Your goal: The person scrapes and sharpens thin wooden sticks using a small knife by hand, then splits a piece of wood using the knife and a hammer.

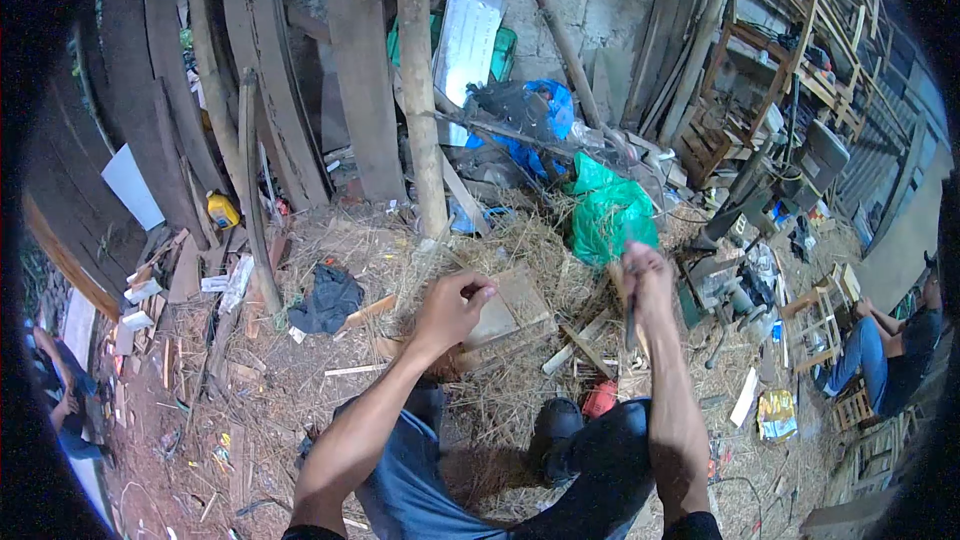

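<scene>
Head view, items listed by position from the wooden block [525,302], which is laid on straw-strewn ground [490,430] in front of the seated wearer.

Left hand [455,310]: held at the block's left edge in the picture, fingers curled toward the thumb; whether anything is pinched, or the block touched, cannot be told.

Right hand [648,280]: raised to the right of the block, closed around a slim dark tool [630,323], its kind blurred.

Green plastic bag [615,220]: set beyond the block, to its right.

Wooden post [420,90]: stood upright beyond the block, to its left.

Dark cloth [328,300]: crumpled left of the block.

Red object [600,399]: placed nearer than the block, to its right.

Yellow packet [776,414]: laid well right of the block.
</scene>
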### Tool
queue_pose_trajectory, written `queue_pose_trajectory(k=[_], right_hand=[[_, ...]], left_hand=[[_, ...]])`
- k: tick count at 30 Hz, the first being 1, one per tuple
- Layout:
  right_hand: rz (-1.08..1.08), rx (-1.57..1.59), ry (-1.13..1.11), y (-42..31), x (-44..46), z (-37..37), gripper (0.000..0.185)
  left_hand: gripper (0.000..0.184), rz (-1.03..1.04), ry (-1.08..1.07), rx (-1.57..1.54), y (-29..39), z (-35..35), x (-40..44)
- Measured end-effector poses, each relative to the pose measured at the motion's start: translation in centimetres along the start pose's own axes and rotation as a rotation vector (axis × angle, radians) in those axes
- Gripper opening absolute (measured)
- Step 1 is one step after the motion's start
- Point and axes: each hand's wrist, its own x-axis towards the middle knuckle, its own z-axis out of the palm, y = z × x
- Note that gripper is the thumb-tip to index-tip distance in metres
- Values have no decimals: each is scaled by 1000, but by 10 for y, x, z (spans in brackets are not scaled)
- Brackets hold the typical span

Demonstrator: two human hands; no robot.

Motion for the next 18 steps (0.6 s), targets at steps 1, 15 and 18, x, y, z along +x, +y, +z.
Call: queue_pose_trajectory(k=[1, 15, 18], right_hand=[[45, -65, -81, 0, -11, 16, 20], [226, -130, -518, 3, -34, 76, 20], [166, -165, -315, -10, -27, 63, 21]], left_hand=[[14, 33, 16, 21, -5, 2, 2], [23, -11, -186, -35, 12, 19, 11], [23, 30, -164, 14, 10, 18, 8]])
